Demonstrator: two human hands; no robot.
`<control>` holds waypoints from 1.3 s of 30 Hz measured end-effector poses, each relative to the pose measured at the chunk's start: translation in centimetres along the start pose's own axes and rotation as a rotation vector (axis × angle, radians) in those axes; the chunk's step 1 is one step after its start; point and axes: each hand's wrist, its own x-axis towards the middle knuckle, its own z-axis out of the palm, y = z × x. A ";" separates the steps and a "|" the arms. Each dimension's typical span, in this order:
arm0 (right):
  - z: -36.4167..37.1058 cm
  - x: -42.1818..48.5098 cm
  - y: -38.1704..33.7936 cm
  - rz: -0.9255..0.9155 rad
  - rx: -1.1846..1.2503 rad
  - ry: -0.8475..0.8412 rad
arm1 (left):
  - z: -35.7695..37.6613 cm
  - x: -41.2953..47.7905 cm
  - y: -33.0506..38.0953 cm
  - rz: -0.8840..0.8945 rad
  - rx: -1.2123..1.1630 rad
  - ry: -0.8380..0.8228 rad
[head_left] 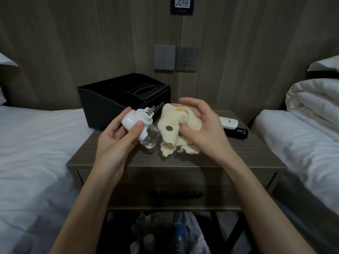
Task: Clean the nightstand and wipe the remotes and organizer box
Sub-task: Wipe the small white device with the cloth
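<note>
Nightstand (pixel 238 149): grey-brown wood-grain top, one drawer with a dark handle.

Organizer box (pixel 102 105): black, open compartments and an oval tissue slot on top. Sits rear left on the top, turned at an angle.

White remote (pixel 229 122), black remote (pixel 237 133): flat, side by side at right rear, black one nearer.

Cloth (pixel 174 125): pale yellow, spotted, bunched in right hand (pixel 203 129), lower end on the top.

Plug-in device (pixel 135 119): white, clear bottle, gripped by left hand (pixel 117 138), just beside the cloth.

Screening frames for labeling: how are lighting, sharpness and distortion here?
Head view: dim light; wall panels bow from wide-angle distortion; the cloth in the right hand looks soft; the black remote nearly merges into shadow; the white plug-in device in the left hand reads clearly.
</note>
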 end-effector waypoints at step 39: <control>-0.7 -0.3 -1.2 -0.409 -0.555 -0.075 | 2.5 -1.5 -0.6 0.345 0.425 -0.199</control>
